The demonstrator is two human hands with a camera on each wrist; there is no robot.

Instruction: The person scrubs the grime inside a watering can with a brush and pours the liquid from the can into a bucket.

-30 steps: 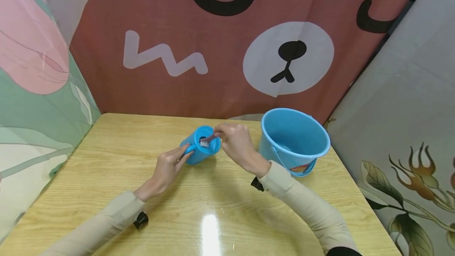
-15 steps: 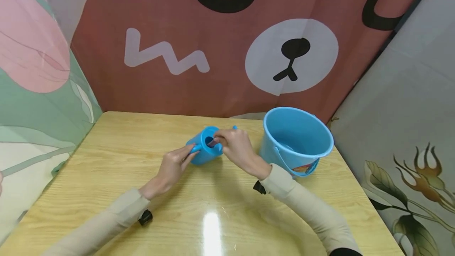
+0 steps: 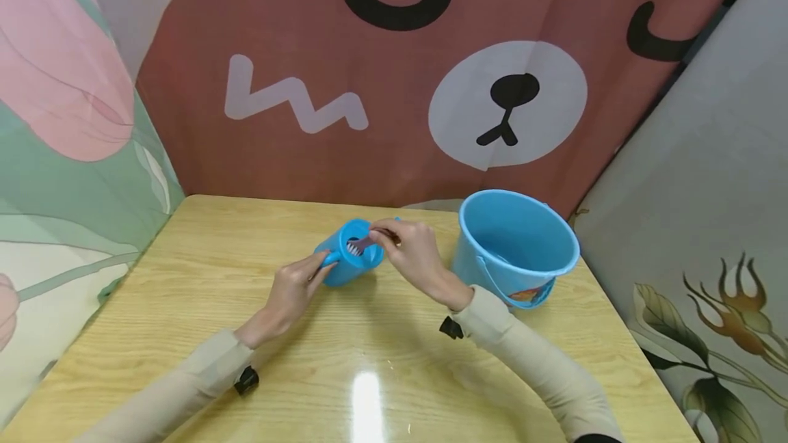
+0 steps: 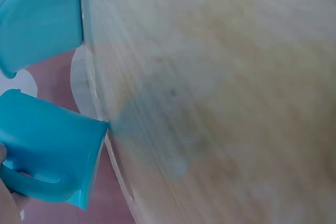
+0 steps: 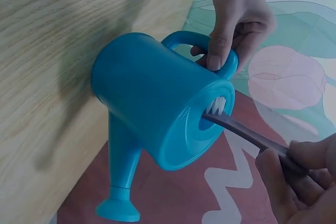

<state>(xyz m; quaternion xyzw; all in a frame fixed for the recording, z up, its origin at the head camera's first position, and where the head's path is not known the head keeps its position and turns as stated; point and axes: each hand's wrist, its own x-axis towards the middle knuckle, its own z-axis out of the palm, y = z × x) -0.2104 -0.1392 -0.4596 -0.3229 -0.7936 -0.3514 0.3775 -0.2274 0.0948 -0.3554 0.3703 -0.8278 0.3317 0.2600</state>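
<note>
A blue toy watering can (image 3: 346, 273) is tilted over the table, its round opening facing up toward me. My left hand (image 3: 291, 291) grips its loop handle, thumb pressing on top in the right wrist view. The spout (image 5: 124, 166) with its flared rose points away from the handle. My right hand (image 3: 420, 260) pinches a toothbrush (image 5: 249, 134) by its dark purplish handle. The white bristles (image 5: 217, 105) sit right at the opening, against the inner edge of the hole. In the left wrist view, only the can's side and handle show, with fingertips at the left edge.
A larger light-blue bucket (image 3: 517, 224) stands on the table right of my right hand, its handle hanging down in front. The wooden table (image 3: 203, 272) meets a brown bear-print cloth (image 3: 394, 156) at the back. Patterned cloths hang on both sides.
Half a second ago the toothbrush head was deeper inside the watering can, its bristles hidden. Now it is drawn back and the bristles show at the opening, much as one second ago.
</note>
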